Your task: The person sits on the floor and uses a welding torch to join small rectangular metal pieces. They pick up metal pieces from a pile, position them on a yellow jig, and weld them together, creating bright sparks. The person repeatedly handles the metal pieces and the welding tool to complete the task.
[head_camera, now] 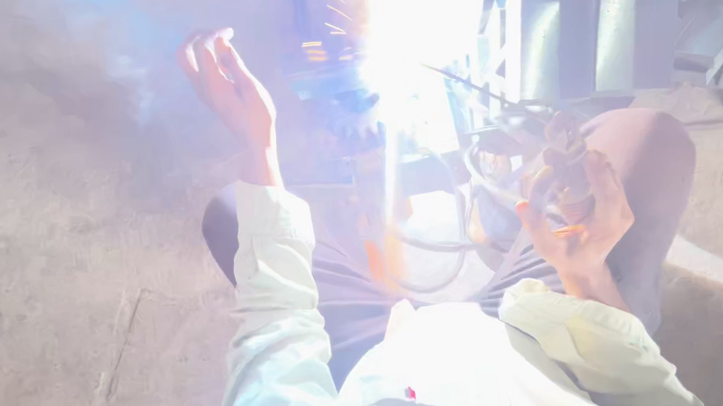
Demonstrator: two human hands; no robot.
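My left hand (226,87) is raised in front of me, palm turned inward, fingers together and slightly curled, holding nothing. My right hand (577,219) grips a welding electrode holder (559,149) whose thin rod (475,86) points up and left into a blinding white welding arc (403,53). Orange sparks (332,25) fly off to the left of the arc. The glare hides the metal piece under the arc. Both arms wear pale long sleeves.
A stack of grey sheet-metal pieces and folded channels (604,21) lies at the upper right. Bluish smoke (109,59) drifts at the upper left. My bent knees in dark trousers (647,161) frame the work. A cable (441,266) loops between them over the rough concrete floor (54,292).
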